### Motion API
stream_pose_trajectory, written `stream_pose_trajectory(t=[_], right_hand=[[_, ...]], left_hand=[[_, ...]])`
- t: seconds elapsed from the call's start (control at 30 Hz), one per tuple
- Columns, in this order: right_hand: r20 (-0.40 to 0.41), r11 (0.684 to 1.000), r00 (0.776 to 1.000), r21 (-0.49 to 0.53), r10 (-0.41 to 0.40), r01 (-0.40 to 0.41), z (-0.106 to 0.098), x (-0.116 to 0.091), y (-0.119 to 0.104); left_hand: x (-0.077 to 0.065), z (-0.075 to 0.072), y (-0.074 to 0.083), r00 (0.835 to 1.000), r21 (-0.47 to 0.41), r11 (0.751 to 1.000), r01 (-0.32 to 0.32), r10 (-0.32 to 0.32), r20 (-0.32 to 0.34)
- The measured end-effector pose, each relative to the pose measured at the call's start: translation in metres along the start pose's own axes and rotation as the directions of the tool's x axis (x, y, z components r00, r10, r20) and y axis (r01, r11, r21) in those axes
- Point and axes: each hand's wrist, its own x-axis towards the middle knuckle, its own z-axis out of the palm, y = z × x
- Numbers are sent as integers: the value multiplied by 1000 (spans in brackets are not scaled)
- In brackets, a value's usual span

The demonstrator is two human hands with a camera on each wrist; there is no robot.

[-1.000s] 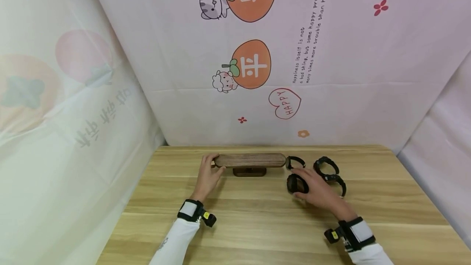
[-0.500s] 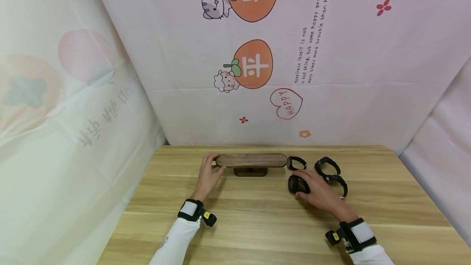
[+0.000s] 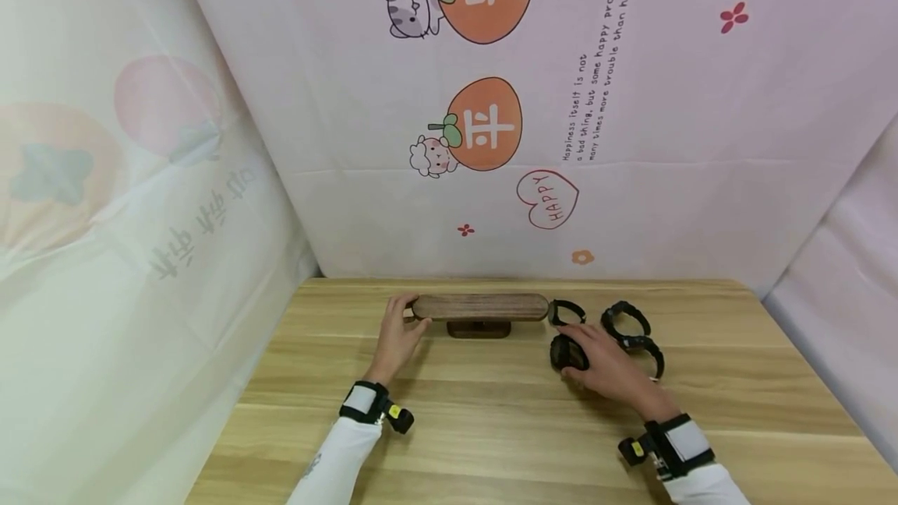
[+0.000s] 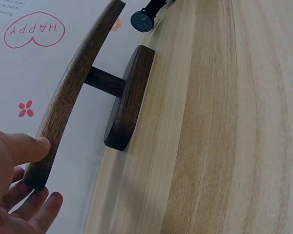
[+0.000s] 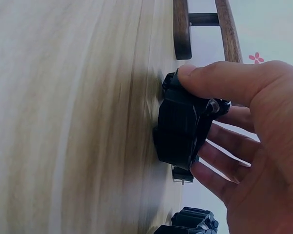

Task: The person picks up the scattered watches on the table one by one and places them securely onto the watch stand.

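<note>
A dark brown wooden watch stand (image 3: pixel 480 307), a long rounded bar on a short post and base, stands near the back edge of the table. My left hand (image 3: pixel 397 341) pinches the left end of its bar, thumb on the near side. In the left wrist view the bar (image 4: pixel 71 92) sits level with its base (image 4: pixel 129 105). With thumb and fingers, my right hand (image 3: pixel 606 361) grips a chunky black wristwatch (image 3: pixel 567 354) to the right of the stand. The right wrist view shows this watch (image 5: pixel 178 122) close over the tabletop, its strap looped and the thumb at its upper end.
Just off the bar's right end lies a slim black watch with a round dial (image 4: pixel 142 21). Two more black watches, one farther back (image 3: pixel 609 322) and one nearer (image 3: pixel 656 353), lie beyond my right hand. A printed cloth (image 3: pixel 393 224) hangs behind the wooden table (image 3: pixel 456 427).
</note>
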Motion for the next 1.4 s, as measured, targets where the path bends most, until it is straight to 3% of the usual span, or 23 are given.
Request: stream_pose_trajectory(t=[0.4, 0.73, 1.4], right_hand=[[16, 999, 1000, -38, 17, -16, 0, 4, -1], [11, 999, 1000, -40, 28, -28, 0, 4, -3], [-41, 1000, 999, 23, 22, -21, -1, 3, 0]], left_hand=[[-2, -1, 1, 1000, 4, 1000, 15, -15, 9], [-2, -3, 0, 1000, 24, 1000, -8, 8, 11], [-3, -5, -5, 999, 14, 1000, -23, 23, 23]])
